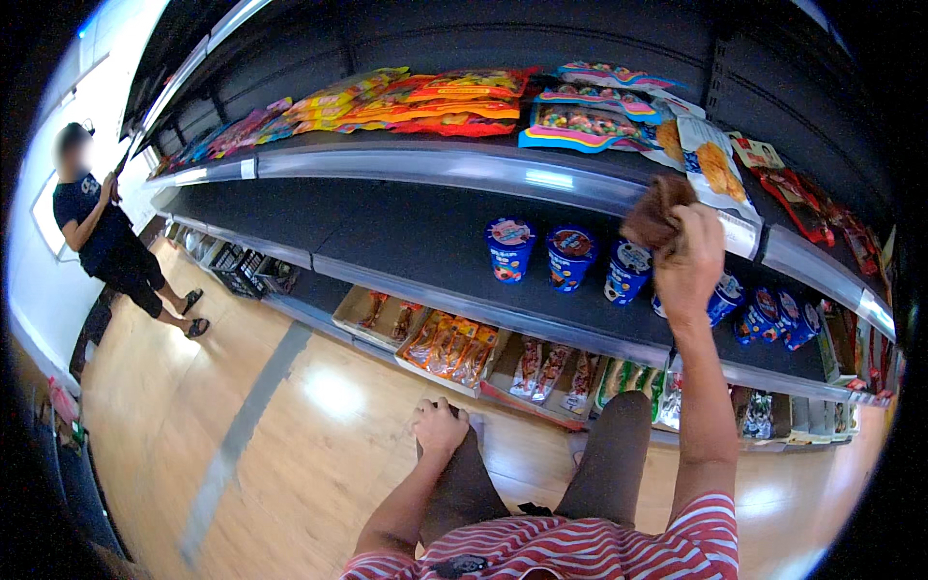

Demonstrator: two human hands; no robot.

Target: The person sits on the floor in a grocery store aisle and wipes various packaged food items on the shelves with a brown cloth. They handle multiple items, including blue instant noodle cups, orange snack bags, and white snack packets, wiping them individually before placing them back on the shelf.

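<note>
My right hand (692,261) holds a brown cloth (661,212) against the front edge of the upper shelf (464,165), just before the packets with pictures of fried food (714,170). Below it, blue snack cups stand on the middle shelf: a cup with a pink lid (510,250), one with a brown lid (571,257) and one partly behind the cloth (627,272). Several more are to the right of my wrist, some behind it. My left hand (441,429) rests on my left knee, its fingers curled over a small dark thing I cannot make out.
Bagged sweets (464,101) lie stacked on the upper shelf. Along the bottom shelf stand open boxes of packaged snacks (453,348) and black plastic crates (243,272). A person (109,217) in dark clothes stands at the far left. My knees are close to the bottom boxes.
</note>
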